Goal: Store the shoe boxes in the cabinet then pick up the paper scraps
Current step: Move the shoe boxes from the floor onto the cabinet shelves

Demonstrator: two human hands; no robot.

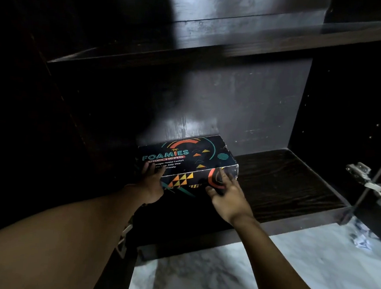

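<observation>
A black shoe box [190,158] with bright "Foamies" lettering and triangles lies flat on the bottom shelf [280,181] of a dark wooden cabinet, near the back wall. My left hand [152,182] holds the box's front left corner, thumb up on the lid. My right hand [226,192] lies against the box's front face near its right end, fingers spread and straight. A crumpled paper scrap [363,237] lies on the floor at the right, beside the open door.
An upper shelf [215,48] spans the cabinet above the box. The open cabinet door with a metal hinge [368,183] stands at the right. Pale marble floor [265,275] runs in front of the cabinet. The shelf right of the box is bare wood.
</observation>
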